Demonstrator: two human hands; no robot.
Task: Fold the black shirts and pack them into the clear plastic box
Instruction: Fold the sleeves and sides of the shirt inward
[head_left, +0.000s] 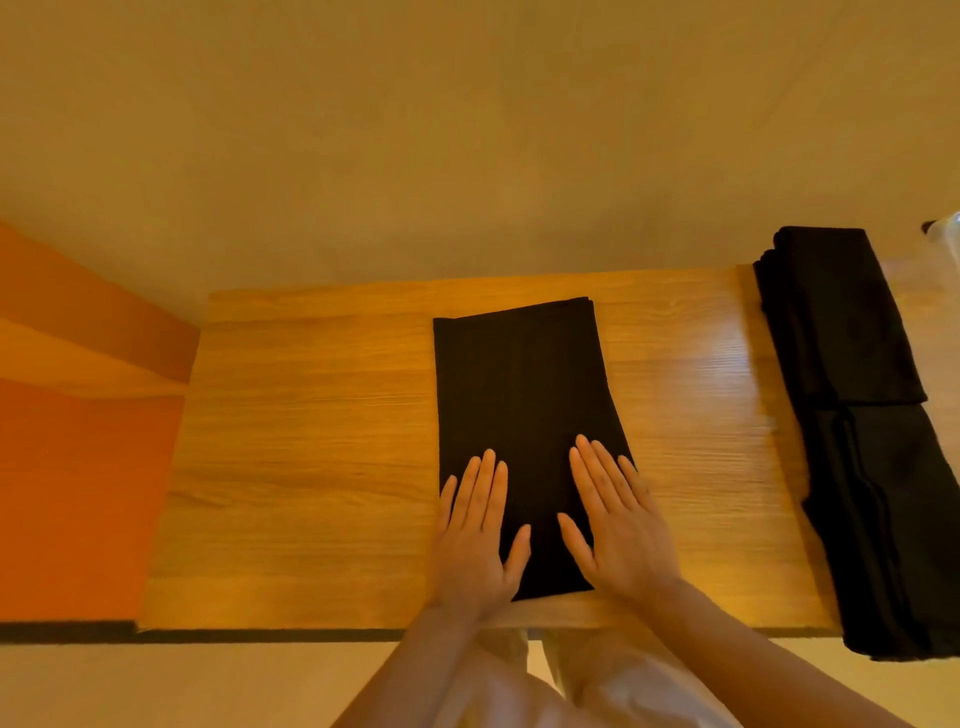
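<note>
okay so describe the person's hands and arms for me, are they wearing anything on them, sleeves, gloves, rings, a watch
Both hands are bare: the left hand and right hand show no gloves, and no rings are visible on the fingers. No watch or bracelet shows at either wrist. Both forearms are uncovered down to the frame's bottom edge, so no sleeves are in view.

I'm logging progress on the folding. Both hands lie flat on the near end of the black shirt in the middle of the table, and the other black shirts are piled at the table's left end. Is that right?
One detail is wrong. In the head view the other black shirts are piled at the table's right end, not its left. The rest holds: the left hand and right hand lie flat on the near end of the black shirt in the middle.
</note>
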